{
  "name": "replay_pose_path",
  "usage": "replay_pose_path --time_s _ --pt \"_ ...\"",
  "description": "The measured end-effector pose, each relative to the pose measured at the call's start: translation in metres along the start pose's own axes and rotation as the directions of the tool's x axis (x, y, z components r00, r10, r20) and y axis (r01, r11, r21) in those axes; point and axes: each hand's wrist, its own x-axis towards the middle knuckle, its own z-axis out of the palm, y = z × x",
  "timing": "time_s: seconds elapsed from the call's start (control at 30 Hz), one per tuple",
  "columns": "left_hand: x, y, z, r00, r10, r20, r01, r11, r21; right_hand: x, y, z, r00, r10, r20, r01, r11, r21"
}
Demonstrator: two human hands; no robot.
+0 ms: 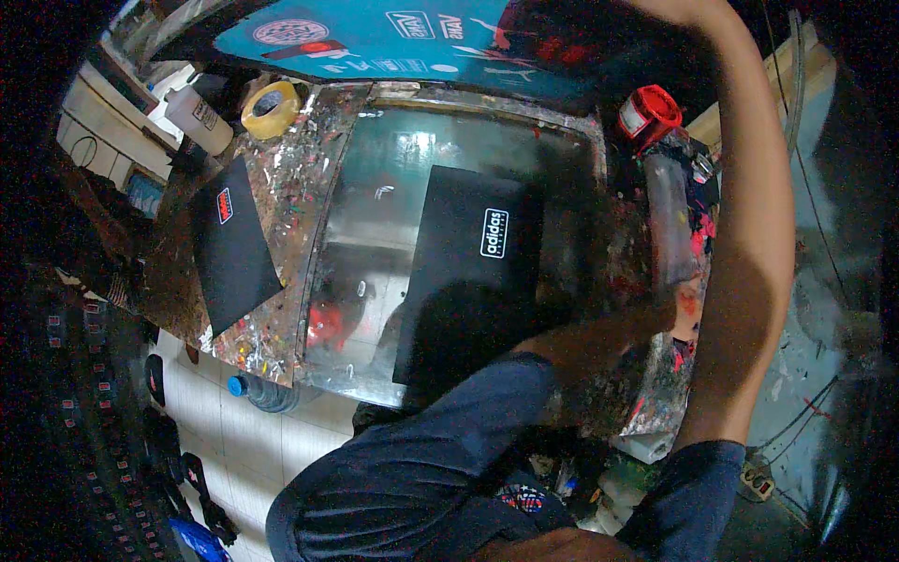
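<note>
A black sheet (468,272) with a small white print lies on the glass-topped board (365,215) in front of me. My left forearm crosses over its lower right part. At the table's right side, my left hand (688,309) is by the lower end of a long grey bar (668,220); its fingers are too dark to make out. My right arm reaches up along the right. At the top edge, my right hand (674,9) is partly cut off beside the dark frame of a raised teal printing screen (356,42); its fingers are hidden.
On the paint-spattered left side lies another black sheet (234,253) with a small red print. Behind it stand a roll of yellowish tape (257,114) and a white bottle (198,122). A red tub (651,114) is at the far right. Below the left edge is a blue-capped bottle (267,393).
</note>
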Motion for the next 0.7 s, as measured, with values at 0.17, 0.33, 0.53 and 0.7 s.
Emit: replay_pose_path --time_s 0.17,0.33,0.53,0.7 --pt "-0.088 -0.046 -0.068 0.975 -0.148 -0.163 0.163 0.983 0.082 0.017 0.0 0.001 1.0 0.015 0.002 -0.015 1.0 0.026" --pt "-0.227 -0.087 -0.192 0.899 -0.103 -0.426 0.182 0.972 0.151 0.023 0.015 0.0 0.999 0.036 0.018 -0.036 0.999 -0.002" --pt "-0.283 -0.104 -0.222 0.967 -0.249 -0.057 0.255 0.927 0.274 0.027 0.012 -0.001 0.999 0.011 0.046 -0.015 0.996 0.087" --pt "-0.309 -0.117 -0.214 0.933 -0.352 0.076 0.325 0.915 0.24 0.034 0.024 0.001 0.999 -0.004 0.048 -0.002 0.993 0.121"
